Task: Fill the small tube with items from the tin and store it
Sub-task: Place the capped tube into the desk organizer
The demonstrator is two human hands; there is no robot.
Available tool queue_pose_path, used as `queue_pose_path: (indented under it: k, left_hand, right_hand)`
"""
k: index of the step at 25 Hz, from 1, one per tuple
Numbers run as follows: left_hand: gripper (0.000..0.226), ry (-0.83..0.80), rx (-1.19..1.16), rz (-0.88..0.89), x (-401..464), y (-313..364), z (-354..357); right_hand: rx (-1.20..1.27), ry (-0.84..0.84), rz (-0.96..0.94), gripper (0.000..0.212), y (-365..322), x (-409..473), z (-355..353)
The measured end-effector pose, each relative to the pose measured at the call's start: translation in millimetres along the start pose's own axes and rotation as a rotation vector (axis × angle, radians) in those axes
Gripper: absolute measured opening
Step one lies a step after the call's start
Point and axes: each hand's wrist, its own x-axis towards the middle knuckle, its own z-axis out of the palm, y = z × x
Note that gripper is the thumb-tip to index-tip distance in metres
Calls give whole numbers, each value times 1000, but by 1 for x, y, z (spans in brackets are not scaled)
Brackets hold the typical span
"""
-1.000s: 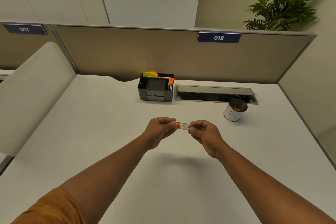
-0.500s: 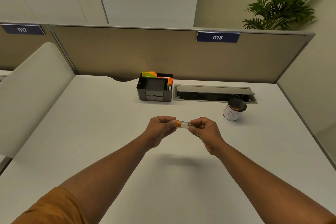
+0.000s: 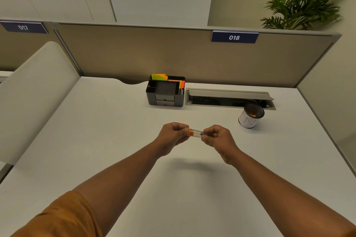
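Observation:
A small clear tube (image 3: 196, 132) with an orange cap at its left end lies level between my two hands, above the middle of the white desk (image 3: 107, 136). My left hand (image 3: 173, 134) pinches the orange-capped end. My right hand (image 3: 217, 136) pinches the other end. What is inside the tube is too small to tell. The white tin (image 3: 250, 116) stands open to the right, behind my right hand, with small orange items showing inside.
A black desk organiser (image 3: 166, 92) with sticky notes and markers stands at the back centre. Beside it an open cable tray (image 3: 229, 98) is set into the desk. A beige partition runs along the back. A pale chair back (image 3: 32, 94) stands at the left.
Both hands and the tube have stayed almost in place, shifting only slightly. The grip on each end is the same.

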Motion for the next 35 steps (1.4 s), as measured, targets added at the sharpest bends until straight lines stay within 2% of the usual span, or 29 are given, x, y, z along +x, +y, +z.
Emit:
queue_pose_path:
  k: [5, 6, 9, 13, 15, 18, 20, 24, 31, 35]
  left_hand:
    - [18, 67, 18, -4, 27, -5, -10]
    - [21, 120, 143, 22, 34, -10, -14]
    - [30, 226, 796, 134, 53, -30, -34]
    - [29, 108, 1247, 122, 83, -55, -65]
    - [31, 85, 1389, 139, 98, -62, -76]
    - [58, 114, 1420, 220, 120, -67, -90]
    - [64, 121, 1427, 272, 134, -67, -96]
    - [61, 137, 1462, 377, 158, -60, -103]
    - [54, 153, 1440, 491, 175, -54, -115]
    - [50, 152, 1432, 514, 173, -54, -116]
  right_hand:
    - [-243, -28, 30, 22, -4, 22, 9]
    - [-268, -11, 34, 22, -4, 28, 12]
    - [-307, 41, 30, 22, -6, 48, 23]
    - [-386, 96, -22, 20, -19, 89, 49]
    - [-411, 118, -66, 21, -29, 115, 62]
    - [-462, 143, -186, 17, -47, 156, 80]
    - [-522, 152, -277, 16, -59, 183, 92]
    - [-632, 92, -406, 21, -74, 229, 115]
    - [-753, 60, -498, 16, -63, 262, 140]
    - [-730, 84, -448, 19, -60, 266, 144]
